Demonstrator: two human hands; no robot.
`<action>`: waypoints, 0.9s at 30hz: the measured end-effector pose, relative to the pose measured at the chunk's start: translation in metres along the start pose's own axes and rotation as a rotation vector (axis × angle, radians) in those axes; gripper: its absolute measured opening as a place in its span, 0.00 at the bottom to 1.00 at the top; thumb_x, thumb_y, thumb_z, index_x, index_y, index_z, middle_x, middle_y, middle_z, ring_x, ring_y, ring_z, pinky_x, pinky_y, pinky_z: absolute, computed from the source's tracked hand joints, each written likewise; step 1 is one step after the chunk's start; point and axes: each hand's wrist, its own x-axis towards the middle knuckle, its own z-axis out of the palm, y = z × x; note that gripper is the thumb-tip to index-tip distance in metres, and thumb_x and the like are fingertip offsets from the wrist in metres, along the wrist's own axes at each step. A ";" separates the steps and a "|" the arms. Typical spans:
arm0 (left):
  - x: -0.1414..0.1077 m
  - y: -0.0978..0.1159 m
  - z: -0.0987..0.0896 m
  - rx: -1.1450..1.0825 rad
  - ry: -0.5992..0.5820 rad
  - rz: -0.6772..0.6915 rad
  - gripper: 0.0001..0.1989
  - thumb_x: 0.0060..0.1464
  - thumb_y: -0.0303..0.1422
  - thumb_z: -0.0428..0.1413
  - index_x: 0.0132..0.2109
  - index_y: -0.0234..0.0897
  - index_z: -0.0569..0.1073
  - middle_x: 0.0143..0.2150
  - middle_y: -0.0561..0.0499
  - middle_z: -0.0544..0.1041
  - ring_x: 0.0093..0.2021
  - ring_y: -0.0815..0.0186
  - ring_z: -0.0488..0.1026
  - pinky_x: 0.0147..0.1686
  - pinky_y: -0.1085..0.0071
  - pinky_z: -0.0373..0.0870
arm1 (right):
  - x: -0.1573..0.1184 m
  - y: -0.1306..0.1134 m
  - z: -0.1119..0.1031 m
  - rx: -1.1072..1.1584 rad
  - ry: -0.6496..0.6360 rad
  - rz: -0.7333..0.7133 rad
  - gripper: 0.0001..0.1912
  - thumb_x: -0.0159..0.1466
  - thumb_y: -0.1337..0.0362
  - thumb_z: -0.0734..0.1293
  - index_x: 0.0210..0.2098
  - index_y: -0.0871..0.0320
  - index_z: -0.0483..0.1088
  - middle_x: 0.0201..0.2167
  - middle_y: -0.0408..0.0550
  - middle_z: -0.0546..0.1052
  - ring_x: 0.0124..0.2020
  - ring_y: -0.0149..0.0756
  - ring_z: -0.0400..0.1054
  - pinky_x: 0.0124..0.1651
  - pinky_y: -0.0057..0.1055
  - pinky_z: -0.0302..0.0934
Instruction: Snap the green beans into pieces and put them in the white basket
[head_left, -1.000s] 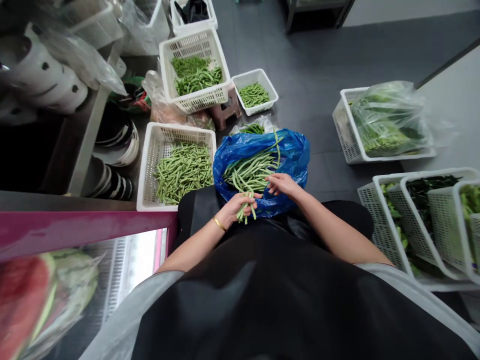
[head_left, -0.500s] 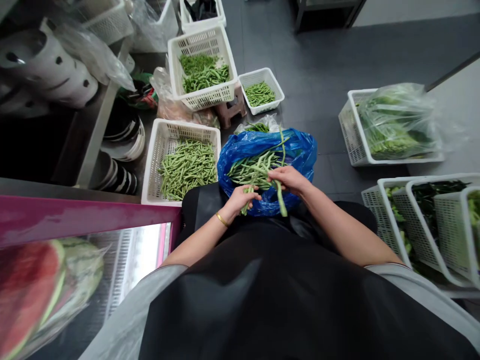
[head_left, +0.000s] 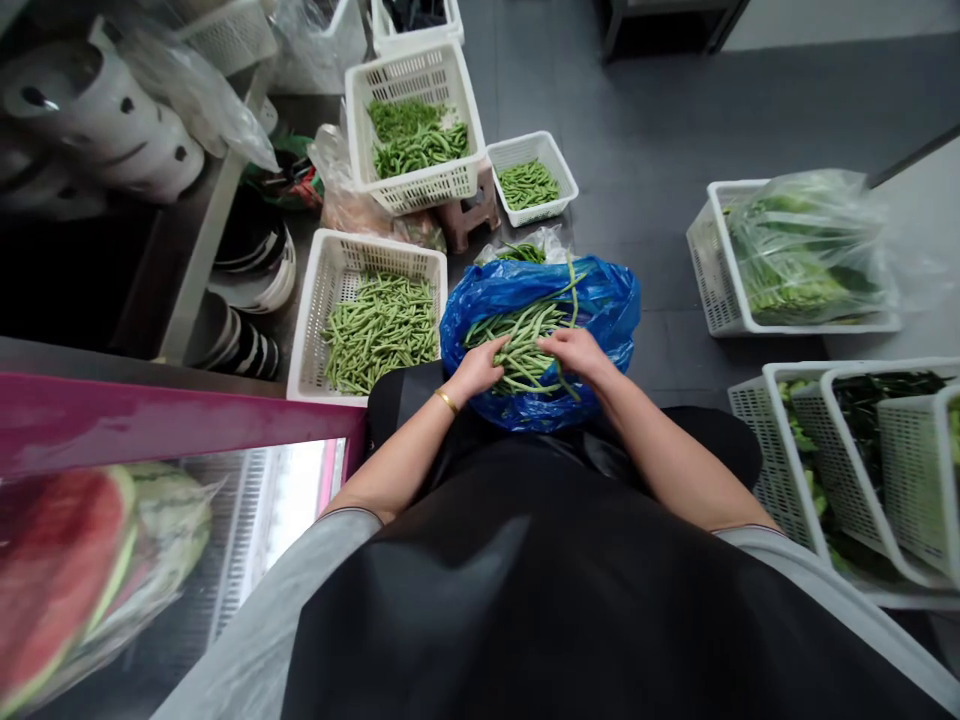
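Long green beans (head_left: 517, 325) lay heaped in the mouth of a blue plastic bag (head_left: 615, 295), directly beneath both hands. The left hand (head_left: 480, 368) met the near left edge of the heap with fingers bent and narrowly spaced; whether any bean was gripped could not be told. The right hand (head_left: 577, 355) was set opposite, thumb and fingers drawn close together over the heap, with one bean end emerging below; a firm grip could not be confirmed. This opposed placement probably gave control of the strands from both sides.

The bag stood between the knees, in front of the black apron (head_left: 525, 560), its mouth spread wide, presumably to keep the beans accessible at short reach. One bean extended across the far rim.

Beside the left knee, a white basket (head_left: 328, 270) contained short bean pieces (head_left: 382, 335), apparently located for an easy drop from the left. Beyond the bag stood a small basket (head_left: 540, 213) of green pieces. Farther left, a slotted basket (head_left: 442, 185) of greens appeared to rest on a stool (head_left: 457, 222), likely raising it for access.
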 end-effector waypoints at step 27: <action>-0.043 0.033 0.014 -0.996 -0.169 -0.433 0.13 0.40 0.37 0.62 0.28 0.30 0.71 0.21 0.50 0.73 0.12 0.78 0.57 0.14 0.76 0.52 | -0.028 -0.012 0.033 0.565 -0.216 0.217 0.20 0.49 0.55 0.73 0.21 0.58 0.58 0.13 0.37 0.68 0.12 0.21 0.60 0.13 0.17 0.51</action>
